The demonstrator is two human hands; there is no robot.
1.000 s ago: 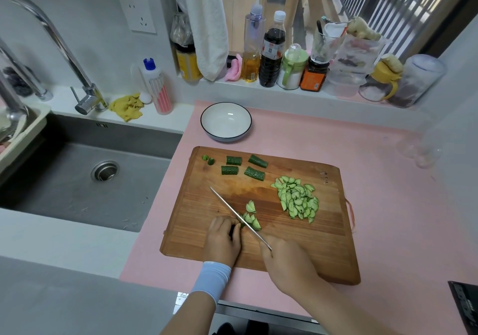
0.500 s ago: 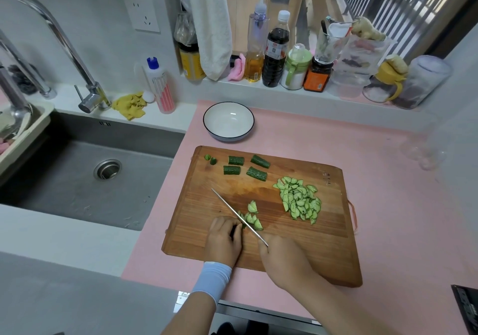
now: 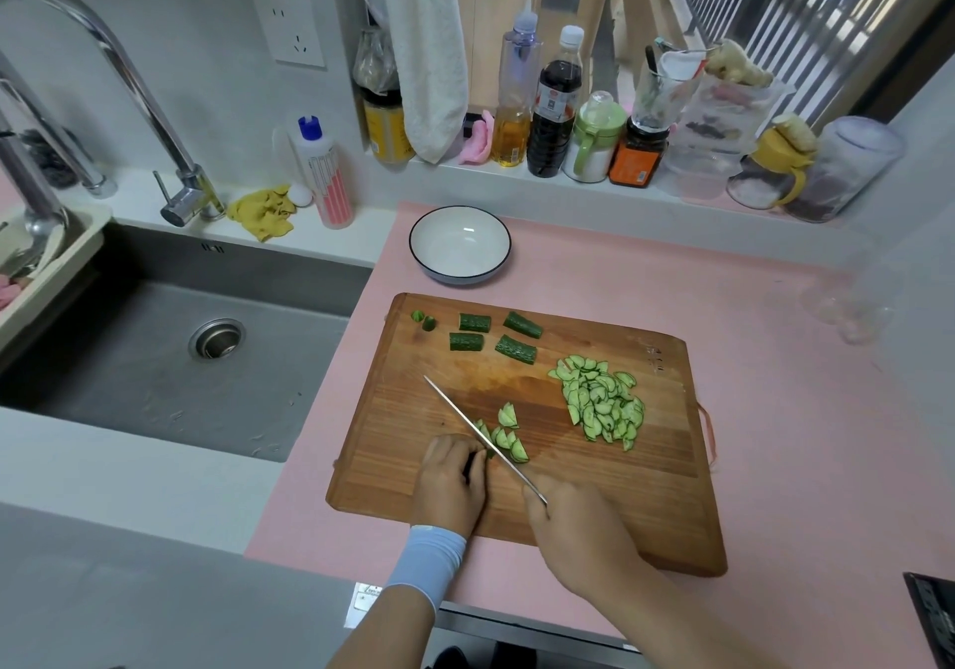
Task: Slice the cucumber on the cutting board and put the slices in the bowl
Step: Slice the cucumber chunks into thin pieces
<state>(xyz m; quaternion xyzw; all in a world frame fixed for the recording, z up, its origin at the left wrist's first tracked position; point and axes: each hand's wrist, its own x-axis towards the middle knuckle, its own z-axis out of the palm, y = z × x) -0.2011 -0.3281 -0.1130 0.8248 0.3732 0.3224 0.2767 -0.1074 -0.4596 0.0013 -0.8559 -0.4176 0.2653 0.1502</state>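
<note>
The right hand (image 3: pixel 573 529) is curled around the handle of a knife (image 3: pixel 480 436), whose thin blade runs diagonally away to the left across the wooden cutting board (image 3: pixel 620 503). Just left of the blade, the left hand (image 3: pixel 452 482) presses down with bent fingers on a cucumber piece (image 3: pixel 471 461) (only a dark sliver shows between the fingers). A few fresh slices (image 3: pixel 509 441) lie touching the blade's right side. A larger pile of slices (image 3: pixel 602 405) sits toward the board's right. Four uncut chunks (image 3: pixel 473 342) and two end bits (image 3: pixel 424 319) rest along its far left edge. Beyond the board, on the pink mat (image 3: pixel 775 410), stands the white bowl (image 3: pixel 460 242). A steel sink (image 3: pixel 155 358) lies to the left.
</note>
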